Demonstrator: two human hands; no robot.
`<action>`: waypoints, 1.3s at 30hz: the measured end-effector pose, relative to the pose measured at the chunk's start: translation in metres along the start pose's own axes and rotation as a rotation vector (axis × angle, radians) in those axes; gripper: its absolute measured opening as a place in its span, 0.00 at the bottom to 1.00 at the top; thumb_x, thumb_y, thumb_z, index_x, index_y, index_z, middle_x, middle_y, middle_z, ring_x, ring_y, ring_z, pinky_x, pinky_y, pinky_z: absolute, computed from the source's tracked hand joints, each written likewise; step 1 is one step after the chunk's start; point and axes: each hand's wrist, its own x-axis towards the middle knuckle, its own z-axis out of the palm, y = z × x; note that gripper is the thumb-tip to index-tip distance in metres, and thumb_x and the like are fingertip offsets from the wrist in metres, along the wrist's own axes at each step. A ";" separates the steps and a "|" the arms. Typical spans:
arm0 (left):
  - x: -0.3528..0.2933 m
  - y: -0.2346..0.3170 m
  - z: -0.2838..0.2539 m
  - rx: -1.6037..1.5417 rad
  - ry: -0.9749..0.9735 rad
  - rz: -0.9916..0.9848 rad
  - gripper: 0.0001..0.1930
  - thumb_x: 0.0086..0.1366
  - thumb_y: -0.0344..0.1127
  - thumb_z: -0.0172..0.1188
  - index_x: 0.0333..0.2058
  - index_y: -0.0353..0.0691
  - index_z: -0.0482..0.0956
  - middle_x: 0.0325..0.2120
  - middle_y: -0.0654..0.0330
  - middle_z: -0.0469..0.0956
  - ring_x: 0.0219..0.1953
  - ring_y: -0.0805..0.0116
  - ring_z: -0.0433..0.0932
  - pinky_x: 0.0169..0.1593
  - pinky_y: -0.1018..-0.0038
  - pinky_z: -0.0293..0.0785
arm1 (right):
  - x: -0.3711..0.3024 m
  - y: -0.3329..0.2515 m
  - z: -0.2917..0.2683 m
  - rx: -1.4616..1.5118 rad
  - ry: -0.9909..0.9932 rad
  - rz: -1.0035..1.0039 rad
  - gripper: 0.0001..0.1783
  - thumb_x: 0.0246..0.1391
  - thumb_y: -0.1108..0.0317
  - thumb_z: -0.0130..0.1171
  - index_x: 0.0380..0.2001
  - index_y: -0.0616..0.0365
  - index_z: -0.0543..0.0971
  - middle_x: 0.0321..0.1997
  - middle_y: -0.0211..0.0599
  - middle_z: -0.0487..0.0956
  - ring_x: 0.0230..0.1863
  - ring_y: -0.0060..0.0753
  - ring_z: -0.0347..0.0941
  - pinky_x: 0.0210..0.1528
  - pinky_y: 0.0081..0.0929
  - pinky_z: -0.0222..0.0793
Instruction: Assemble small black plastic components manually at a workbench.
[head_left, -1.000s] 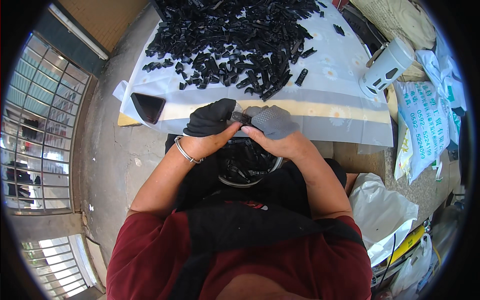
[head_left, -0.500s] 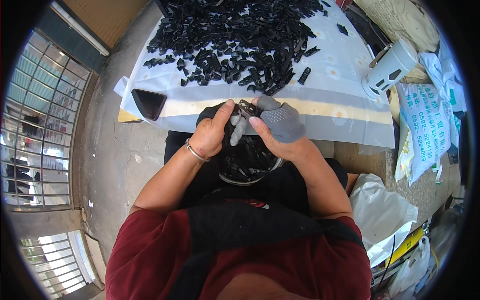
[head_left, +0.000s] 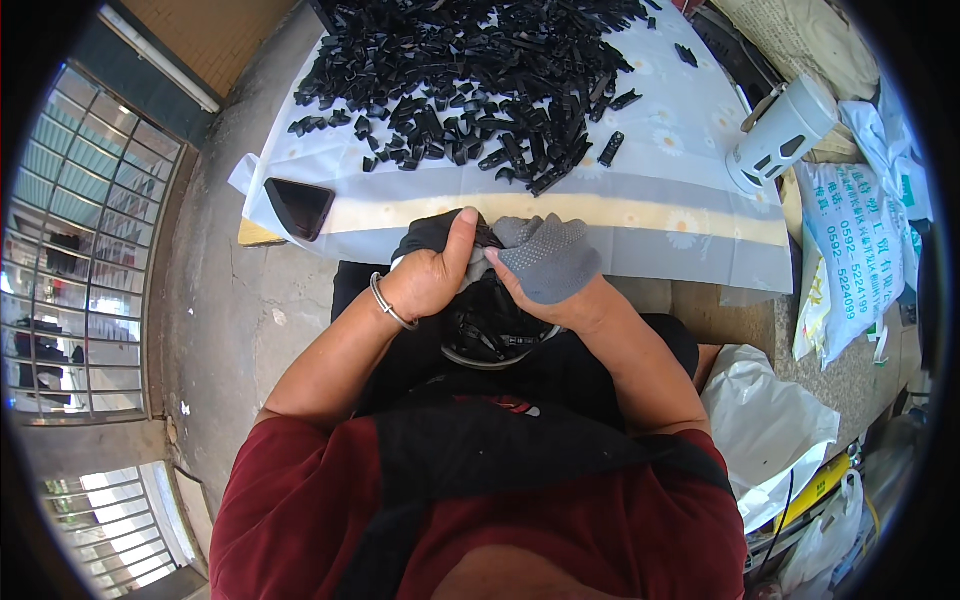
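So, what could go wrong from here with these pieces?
The dark piece, mostly hidden between the left hand and right hand, could slip into the container of black pieces below. Both thumbs are bare, so they might get pinched. The phone lies near the front edge of the table and could be knocked off.

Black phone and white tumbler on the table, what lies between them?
In the head view, the near edge of the heap of black parts lies between the phone and the tumbler, with the flowered white tablecloth beneath it.
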 end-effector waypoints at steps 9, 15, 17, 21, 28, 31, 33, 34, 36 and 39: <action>-0.002 -0.004 -0.004 -0.233 0.086 -0.133 0.23 0.66 0.48 0.38 0.28 0.34 0.74 0.19 0.62 0.74 0.23 0.72 0.70 0.30 0.76 0.67 | 0.001 0.001 -0.010 0.076 0.058 0.031 0.14 0.47 0.57 0.57 0.30 0.57 0.76 0.30 0.38 0.76 0.30 0.42 0.70 0.33 0.35 0.64; 0.000 -0.003 -0.001 -0.108 0.118 0.035 0.23 0.66 0.48 0.39 0.27 0.35 0.74 0.16 0.63 0.72 0.19 0.74 0.69 0.25 0.77 0.65 | 0.001 -0.001 -0.017 0.003 -0.014 0.025 0.15 0.47 0.56 0.57 0.31 0.56 0.76 0.31 0.38 0.76 0.33 0.42 0.70 0.37 0.34 0.65; 0.000 -0.004 0.000 -0.097 0.156 0.059 0.22 0.66 0.47 0.39 0.27 0.35 0.74 0.16 0.62 0.72 0.19 0.74 0.69 0.24 0.78 0.65 | 0.001 -0.001 -0.016 -0.003 -0.036 0.046 0.15 0.47 0.56 0.57 0.31 0.56 0.76 0.31 0.37 0.77 0.33 0.42 0.71 0.36 0.34 0.65; -0.001 -0.001 -0.004 -0.110 0.123 0.000 0.22 0.66 0.47 0.38 0.27 0.35 0.74 0.15 0.62 0.72 0.18 0.73 0.68 0.24 0.76 0.65 | 0.003 -0.007 -0.019 -0.027 -0.023 0.053 0.12 0.47 0.59 0.56 0.30 0.56 0.76 0.29 0.37 0.76 0.32 0.42 0.70 0.35 0.36 0.64; -0.003 -0.001 0.002 0.072 0.060 0.083 0.21 0.66 0.43 0.37 0.25 0.34 0.72 0.18 0.52 0.74 0.22 0.52 0.72 0.28 0.66 0.67 | -0.001 -0.003 0.007 0.077 0.078 -0.080 0.13 0.48 0.61 0.55 0.34 0.57 0.75 0.32 0.38 0.75 0.37 0.42 0.70 0.38 0.37 0.64; -0.006 -0.006 0.001 0.191 0.101 0.125 0.19 0.65 0.40 0.38 0.23 0.34 0.72 0.20 0.48 0.73 0.26 0.47 0.72 0.31 0.63 0.67 | -0.002 -0.004 0.018 0.185 0.201 -0.140 0.11 0.50 0.60 0.50 0.31 0.55 0.74 0.31 0.37 0.75 0.33 0.43 0.70 0.34 0.38 0.65; -0.007 -0.012 -0.012 0.358 -0.109 0.122 0.18 0.65 0.41 0.40 0.27 0.34 0.73 0.21 0.48 0.74 0.27 0.48 0.72 0.33 0.63 0.68 | -0.003 -0.002 0.013 0.248 0.079 -0.043 0.12 0.51 0.59 0.49 0.30 0.56 0.74 0.31 0.37 0.75 0.34 0.43 0.71 0.35 0.38 0.65; -0.006 -0.007 -0.017 0.384 -0.202 0.080 0.18 0.63 0.43 0.43 0.31 0.34 0.75 0.24 0.49 0.75 0.29 0.50 0.74 0.35 0.64 0.69 | -0.004 -0.001 0.009 0.312 -0.045 0.051 0.13 0.51 0.58 0.49 0.30 0.56 0.74 0.31 0.38 0.75 0.34 0.44 0.71 0.35 0.38 0.65; 0.004 -0.008 -0.018 0.567 -0.087 0.155 0.18 0.62 0.44 0.44 0.34 0.34 0.74 0.25 0.49 0.75 0.30 0.51 0.74 0.36 0.65 0.70 | 0.005 0.012 -0.013 0.197 -0.144 0.154 0.15 0.52 0.57 0.49 0.33 0.56 0.75 0.33 0.40 0.75 0.36 0.45 0.70 0.38 0.38 0.65; 0.036 -0.025 -0.012 0.741 0.175 0.360 0.16 0.57 0.42 0.53 0.40 0.38 0.74 0.33 0.49 0.75 0.35 0.52 0.75 0.37 0.67 0.71 | 0.020 0.034 -0.015 0.028 -0.165 0.304 0.16 0.52 0.55 0.49 0.34 0.56 0.76 0.34 0.43 0.75 0.37 0.47 0.70 0.39 0.39 0.66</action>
